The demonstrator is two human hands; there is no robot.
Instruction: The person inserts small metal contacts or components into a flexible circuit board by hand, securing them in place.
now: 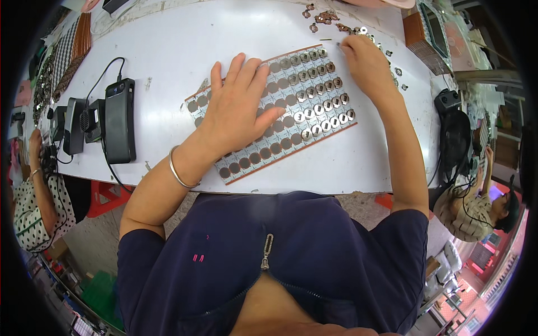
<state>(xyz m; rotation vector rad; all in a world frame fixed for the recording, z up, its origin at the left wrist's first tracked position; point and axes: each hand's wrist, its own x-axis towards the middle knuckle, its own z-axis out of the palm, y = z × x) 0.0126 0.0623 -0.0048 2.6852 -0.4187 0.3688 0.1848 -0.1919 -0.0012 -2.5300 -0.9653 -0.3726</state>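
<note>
A pale panel (261, 149) with brown edge strips lies tilted on the white table, its far right corner raised away from me. Rows of round places cover it: dark grey discs on the left, shiny silver round metal pieces (316, 128) with small dark slots on the right. My left hand (238, 103) rests flat on the panel's left half, fingers spread, hiding part of the rows. Just past the panel's far right corner, my right hand (364, 61) has its fingertips pinched together. Whatever they hold is too small to name. Loose metal pieces (398, 71) lie beside that hand.
More small brown and silver parts (326, 18) lie scattered at the far edge. A black power bank (120, 120) with cables sits at left. Stacked brown-edged panels (426, 39) stand at far right, others (73, 47) at far left. Co-workers sit at both sides.
</note>
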